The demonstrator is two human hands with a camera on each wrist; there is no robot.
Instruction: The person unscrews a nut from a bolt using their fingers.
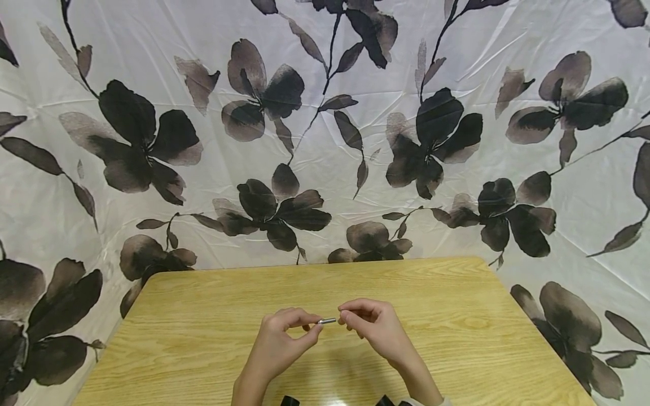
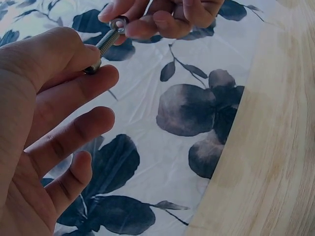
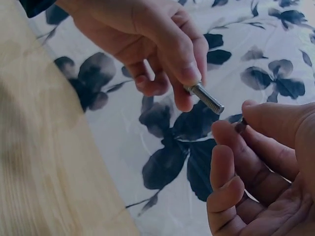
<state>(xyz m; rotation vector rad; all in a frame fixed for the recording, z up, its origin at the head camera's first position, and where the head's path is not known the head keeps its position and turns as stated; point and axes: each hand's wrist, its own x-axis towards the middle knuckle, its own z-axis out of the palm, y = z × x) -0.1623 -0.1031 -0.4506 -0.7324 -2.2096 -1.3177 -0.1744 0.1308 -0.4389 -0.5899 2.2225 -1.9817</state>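
Note:
Over the table, my left hand (image 1: 284, 337) pinches a silver bolt (image 1: 327, 321) at its head between thumb and index finger. The threaded shank (image 3: 209, 100) points toward the right hand. My right hand (image 1: 373, 327) holds a small metal nut (image 2: 118, 23) between thumb and fingertips, largely covered by them in the right wrist view. In the left wrist view the nut overlaps the end of the bolt; from the right wrist a gap shows between the bolt's tip and the nut. The other fingers of the left hand (image 2: 64, 118) are spread and loosely bent.
A light wooden table (image 1: 203, 304) with rounded far corners lies beneath both hands. Behind it and at its sides hangs a white cloth (image 1: 325, 225) with dark flower prints. Small black objects (image 1: 290, 401) show at the bottom edge of the head view.

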